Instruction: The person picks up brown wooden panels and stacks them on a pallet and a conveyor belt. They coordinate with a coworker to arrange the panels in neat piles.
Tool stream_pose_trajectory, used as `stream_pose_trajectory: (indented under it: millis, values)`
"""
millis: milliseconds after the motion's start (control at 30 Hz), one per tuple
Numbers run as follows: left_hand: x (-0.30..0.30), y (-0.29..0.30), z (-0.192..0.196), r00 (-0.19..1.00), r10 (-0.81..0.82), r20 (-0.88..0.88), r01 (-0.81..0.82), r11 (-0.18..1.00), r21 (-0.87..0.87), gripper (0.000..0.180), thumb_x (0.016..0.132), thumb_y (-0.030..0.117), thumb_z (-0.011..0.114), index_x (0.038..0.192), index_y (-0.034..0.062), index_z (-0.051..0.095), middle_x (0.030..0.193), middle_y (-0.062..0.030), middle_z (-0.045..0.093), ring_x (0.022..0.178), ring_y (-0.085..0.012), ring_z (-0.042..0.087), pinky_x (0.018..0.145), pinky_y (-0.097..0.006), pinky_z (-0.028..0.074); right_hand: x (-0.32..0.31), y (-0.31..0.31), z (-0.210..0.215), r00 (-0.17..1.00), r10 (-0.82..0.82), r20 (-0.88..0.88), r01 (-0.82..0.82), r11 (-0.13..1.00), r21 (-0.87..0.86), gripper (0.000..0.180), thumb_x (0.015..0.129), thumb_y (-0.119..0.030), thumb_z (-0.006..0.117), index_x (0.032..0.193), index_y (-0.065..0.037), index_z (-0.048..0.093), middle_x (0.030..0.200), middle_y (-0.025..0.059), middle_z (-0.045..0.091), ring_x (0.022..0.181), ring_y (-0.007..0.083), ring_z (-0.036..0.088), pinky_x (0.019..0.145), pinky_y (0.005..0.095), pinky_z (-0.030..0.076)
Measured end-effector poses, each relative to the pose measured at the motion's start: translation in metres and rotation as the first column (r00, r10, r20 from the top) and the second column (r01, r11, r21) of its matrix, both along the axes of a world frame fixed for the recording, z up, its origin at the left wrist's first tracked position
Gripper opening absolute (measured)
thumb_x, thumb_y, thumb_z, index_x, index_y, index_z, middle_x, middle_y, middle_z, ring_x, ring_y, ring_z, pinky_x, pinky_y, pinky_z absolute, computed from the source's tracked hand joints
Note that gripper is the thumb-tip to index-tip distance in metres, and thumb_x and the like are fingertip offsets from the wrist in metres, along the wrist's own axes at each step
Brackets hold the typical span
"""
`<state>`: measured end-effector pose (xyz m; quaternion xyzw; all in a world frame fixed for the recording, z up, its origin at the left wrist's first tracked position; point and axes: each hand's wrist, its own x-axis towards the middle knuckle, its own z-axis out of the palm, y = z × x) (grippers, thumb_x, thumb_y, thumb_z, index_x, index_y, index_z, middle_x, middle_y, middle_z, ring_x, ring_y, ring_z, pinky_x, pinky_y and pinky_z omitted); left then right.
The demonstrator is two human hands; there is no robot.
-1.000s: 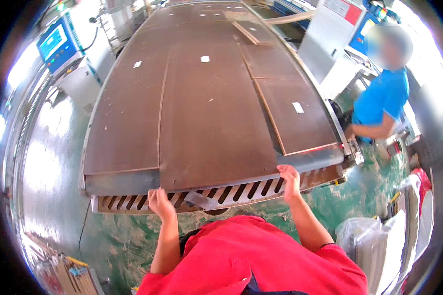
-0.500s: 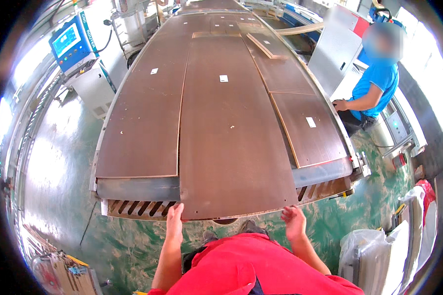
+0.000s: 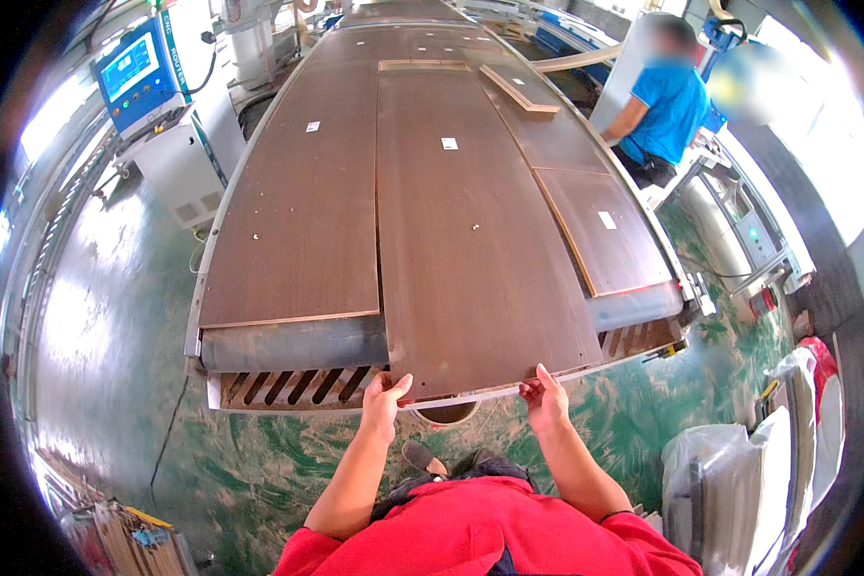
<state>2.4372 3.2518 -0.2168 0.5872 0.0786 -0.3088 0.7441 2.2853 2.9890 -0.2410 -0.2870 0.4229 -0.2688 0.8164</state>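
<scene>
The person is standing at the near end of a long machine table (image 3: 288, 346) and is gripping the middle brown panel (image 3: 470, 240) by its near edge with both hands. The left hand (image 3: 382, 396) is clamping the edge near the left corner, with the thumb on top and the other fingers curled under the board. The right hand (image 3: 545, 394) is holding the same edge near the right corner, with its fingers closed around it in the same way. The panel is lying flat along the table, and its near end is sticking out a little over the slatted edge (image 3: 288, 386) of the table. A second brown panel (image 3: 298, 211) is lying just beside it on the left, and a shorter one (image 3: 605, 230) is lying on the right. A person in a blue shirt (image 3: 667, 110) is standing at the far right side of the table, and a control screen (image 3: 130, 67) is standing at the far left.
</scene>
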Motion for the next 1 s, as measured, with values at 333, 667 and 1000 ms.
stream_pose_trajectory:
  millis: [333,667,1000]
  values:
    - [-0.102,0.055,-0.003,0.996,-0.076,-0.052,0.073,0.996,-0.055,0.022,0.088,0.017,0.072,0.103,0.0062,0.059,0.095,-0.0026,0.065,0.083,-0.0138,0.062,0.071,-0.028,0.048,-0.111,0.056,0.004,0.998,-0.063,-0.028,0.063,0.998,0.003,0.018,0.087,-0.016,0.071,0.088,-0.008,0.055,0.073,0.0057,0.058,0.062,0.019,0.057,0.054,0.0318,0.047]
    - [-0.192,0.119,0.01,0.974,-0.196,-0.113,0.205,0.976,0.078,0.029,0.091,0.026,0.068,0.111,0.0065,0.059,0.104,-0.0034,0.066,0.086,-0.0143,0.063,0.072,-0.027,0.047,-0.209,0.127,0.01,0.99,-0.144,0.008,0.144,0.989,0.028,0.018,0.086,-0.015,0.071,0.085,-0.008,0.055,0.067,0.0052,0.058,0.055,0.0182,0.055,0.055,0.0309,0.047]
    - [-0.162,0.114,-0.016,0.976,-0.172,-0.133,0.173,0.985,-0.005,0.021,0.09,0.031,0.066,0.085,0.0115,0.061,0.075,-0.0007,0.063,0.066,-0.0133,0.06,0.056,-0.028,0.045,-0.246,0.13,0.006,0.989,-0.119,-0.086,0.117,0.993,-0.029,0.027,0.092,-0.031,0.065,0.087,-0.007,0.056,0.072,0.0051,0.06,0.054,0.017,0.055,0.05,0.031,0.044]
